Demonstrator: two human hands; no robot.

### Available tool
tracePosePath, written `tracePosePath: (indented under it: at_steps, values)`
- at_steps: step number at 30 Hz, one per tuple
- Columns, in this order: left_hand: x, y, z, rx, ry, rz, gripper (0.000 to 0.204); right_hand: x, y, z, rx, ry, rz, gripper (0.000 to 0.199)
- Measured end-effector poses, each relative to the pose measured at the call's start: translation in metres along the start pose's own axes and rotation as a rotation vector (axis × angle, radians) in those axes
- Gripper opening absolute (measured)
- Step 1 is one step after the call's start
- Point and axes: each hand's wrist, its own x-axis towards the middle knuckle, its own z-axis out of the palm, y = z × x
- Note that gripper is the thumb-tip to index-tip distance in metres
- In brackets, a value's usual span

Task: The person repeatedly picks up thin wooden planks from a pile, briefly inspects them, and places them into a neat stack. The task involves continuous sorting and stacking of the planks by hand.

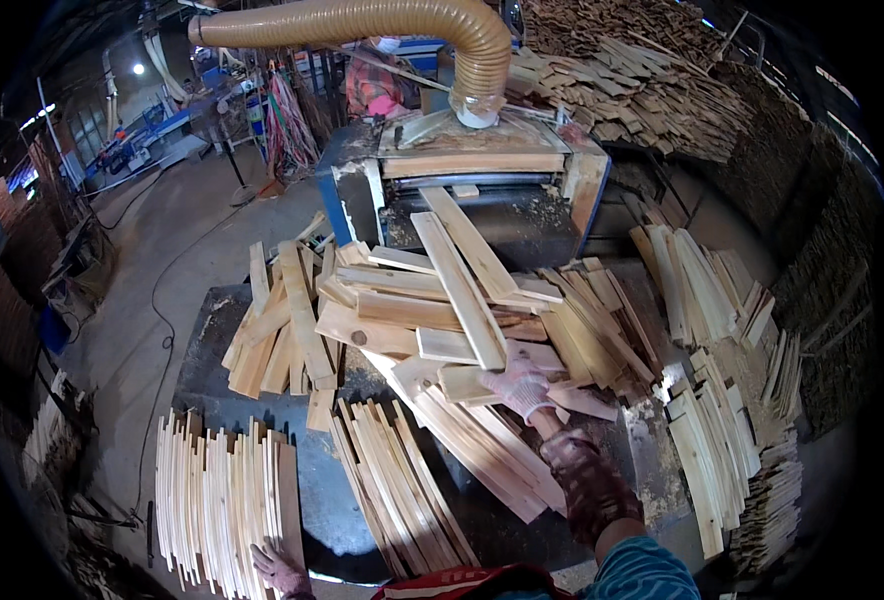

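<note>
plank (459,290) ahead of right hand (519,384), slats (224,500) under left hand (280,570)

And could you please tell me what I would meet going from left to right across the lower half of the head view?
Tightly packed row of thin slats, slanting bundle of slats, gloved right hand, dark patterned sleeve, curved stack of pale boards.
</note>
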Motion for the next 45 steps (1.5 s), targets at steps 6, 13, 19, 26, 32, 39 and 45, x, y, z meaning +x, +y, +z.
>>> tracePosePath:
  at_steps: [6,13,19,26,32,39,45]
  values:
    - [0.051,0.056,0.005,-0.245,-0.198,-0.149,0.087,-0.116,0.029,0.011,1.288,-0.418,-0.008,0.046]
    - [0.137,0.281,-0.21,-1.913,-0.979,0.11,0.062,-0.204,-0.011,0.094,0.739,-0.333,-0.506,0.067]
    - [0.167,0.282,-0.214,-2.07,-0.843,-0.144,0.057,-0.086,-0.015,0.026,0.279,0.224,-0.583,0.069]
    - [0.057,0.133,-0.056,-1.645,-0.632,-0.306,0.045,0.104,-0.012,-0.007,-0.293,0.275,-0.116,0.082]
    - [-0.03,0.098,-0.062,-1.172,-0.836,-0.322,0.046,0.11,0.087,0.042,1.229,-0.106,0.063,0.043]
    - [-0.042,0.116,-0.08,-0.985,-0.903,-0.174,0.047,-0.031,0.05,-0.005,1.996,-0.477,-0.061,0.046]
    - [-0.024,0.165,-0.056,-0.819,-0.915,-0.085,0.049,-0.079,0.055,0.01,2.129,-0.562,-0.075,0.043]
